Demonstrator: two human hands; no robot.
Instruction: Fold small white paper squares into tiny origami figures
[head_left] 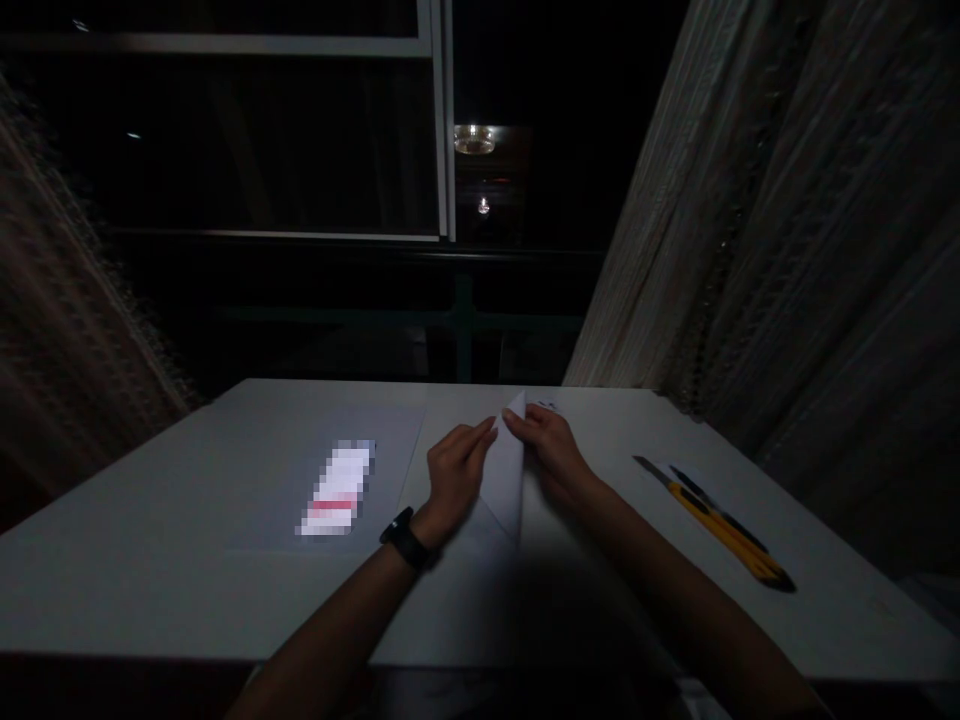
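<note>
A folded sheet of white paper (504, 480) stands raised over the table between both hands, its pointed tip upward. My left hand (456, 465), with a black watch (406, 538) on its wrist, pinches the paper's left edge near the top. On the other side, my right hand (553, 445) grips the right edge, its thumb on the front face and its other fingers behind the paper. A diagonal fold line crosses the lower part of the sheet.
Left on the white table (135, 560), a lit phone (339, 488) with a blurred screen lies on a flat white sheet (259, 525). To the right lie a yellow utility knife (724, 530), blade out, and a dark pen (694, 485). Curtains (637, 250) flank the dark window.
</note>
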